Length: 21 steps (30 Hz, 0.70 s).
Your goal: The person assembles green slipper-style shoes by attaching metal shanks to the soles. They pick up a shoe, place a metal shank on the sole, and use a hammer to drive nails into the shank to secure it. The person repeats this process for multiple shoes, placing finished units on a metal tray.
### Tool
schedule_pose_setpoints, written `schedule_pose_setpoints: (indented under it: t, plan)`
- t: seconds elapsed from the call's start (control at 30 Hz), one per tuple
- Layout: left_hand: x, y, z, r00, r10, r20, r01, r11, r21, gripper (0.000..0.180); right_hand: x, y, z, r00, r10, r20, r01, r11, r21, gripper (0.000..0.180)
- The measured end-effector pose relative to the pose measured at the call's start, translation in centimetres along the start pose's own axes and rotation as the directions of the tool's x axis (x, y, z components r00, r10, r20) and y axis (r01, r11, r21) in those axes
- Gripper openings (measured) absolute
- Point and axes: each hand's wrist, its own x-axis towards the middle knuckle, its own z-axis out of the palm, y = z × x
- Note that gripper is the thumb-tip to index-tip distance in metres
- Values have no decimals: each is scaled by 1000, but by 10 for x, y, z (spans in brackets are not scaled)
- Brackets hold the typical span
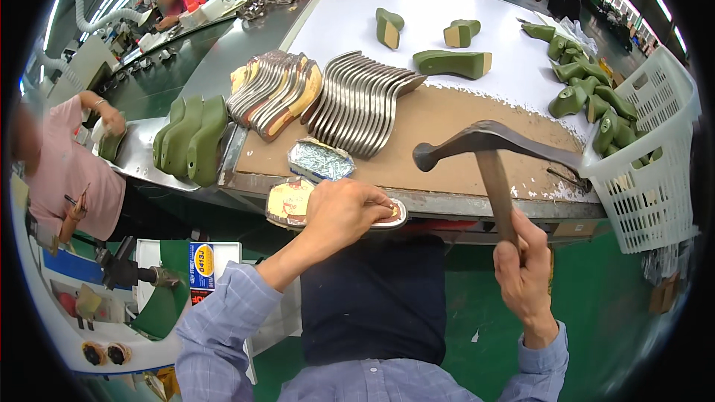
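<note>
My right hand (525, 272) is wrapped round the wooden handle of a hammer (495, 179), its dark metal head raised above the bench's front edge. My left hand (339, 212) lies across a yellow-and-brown insole (289, 202) at that edge. Its fingers are pinched together near the insole's narrower right end; anything tiny between the fingertips is hidden. Just behind this hand stands a small open box of silvery nails (320, 160). Beyond it, a row of curved insoles with shiny metallic edges (365, 100) stands beside a second row with yellow and brown faces (275, 93).
Green shoe lasts (453, 64) lie on the white sheet covering the workbench (439, 119). More fill a white plastic basket (633, 216) at the right edge. Three lasts (205, 141) stand at left, near a co-worker in pink (78, 164). A white machine (97, 327) is at lower left.
</note>
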Motion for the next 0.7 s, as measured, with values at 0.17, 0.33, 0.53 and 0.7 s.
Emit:
schedule_pose_setpoints:
  t: [0.17,0.33,0.53,0.7]
  plan:
    - [2,9,-3,994,-95,63,91,994,61,22,13,-27,14,984,-48,173,83,977,-199,45]
    - [-7,-3,-17,978,208,34,-210,958,197,49,2,-23,7,993,-66,101,76,992,-102,48]
    - [-12,-22,-26,932,300,203,-355,870,342,60,-8,-18,-4,983,169,75,-172,985,25,48]
    - [-16,-19,-20,942,284,176,-331,868,371,52,-14,-24,-21,966,-197,-169,198,980,-9,48]
